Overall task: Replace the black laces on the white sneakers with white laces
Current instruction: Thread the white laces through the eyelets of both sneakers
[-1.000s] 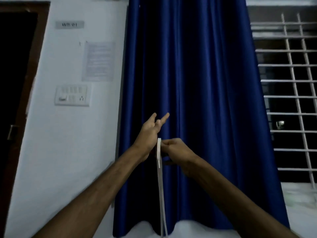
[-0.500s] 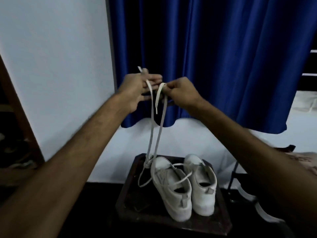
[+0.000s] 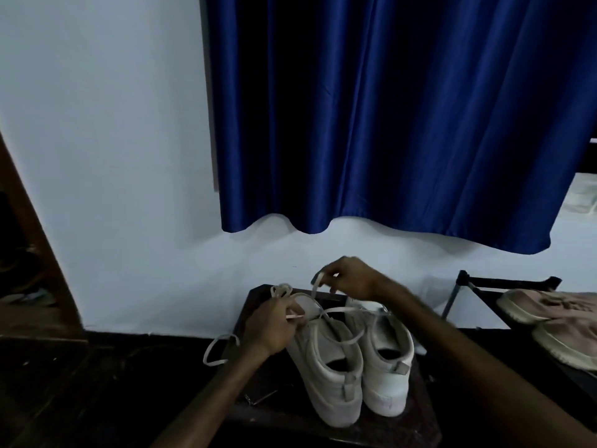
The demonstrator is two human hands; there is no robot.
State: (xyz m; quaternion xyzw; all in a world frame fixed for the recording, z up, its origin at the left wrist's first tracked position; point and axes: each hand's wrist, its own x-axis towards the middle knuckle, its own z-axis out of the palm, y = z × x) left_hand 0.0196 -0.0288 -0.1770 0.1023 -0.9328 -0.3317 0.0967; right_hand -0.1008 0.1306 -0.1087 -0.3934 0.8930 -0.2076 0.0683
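The white lace (image 3: 339, 309) lies across the toe end of the left sneaker (image 3: 326, 360), one strand crossing to the tongue of the right sneaker (image 3: 384, 350) and curving back. A slack loop (image 3: 206, 354) of it hangs off the stool (image 3: 423, 415) at 9 o'clock from the pair. Both sneakers stand side by side and touching on the dark stool, heels at 6 o'clock and toes at 12; the left one leans toward 11. No black lace shows on either.

The coming move, as I judge it, is to feed a lace tip into an eyelet on the left sneaker, and that sneaker's eyelet rows run along its long axis, straight away from the person. The left hand (image 3: 271, 324) sits at 10 o'clock from this sneaker, touching its toe end, and is the nearer one. Its fingers are curled and pinch a lace tip that points toward 3 o'clock, at the tongue. The right hand (image 3: 349, 279) hovers at 12 o'clock, above the toes and apart from them, thumb and forefinger pinching the other end, which hangs down.

At 3 o'clock a pinkish pair of shoes (image 3: 549, 305) rests on a rack; a blue curtain (image 3: 387, 108) hangs at 12.
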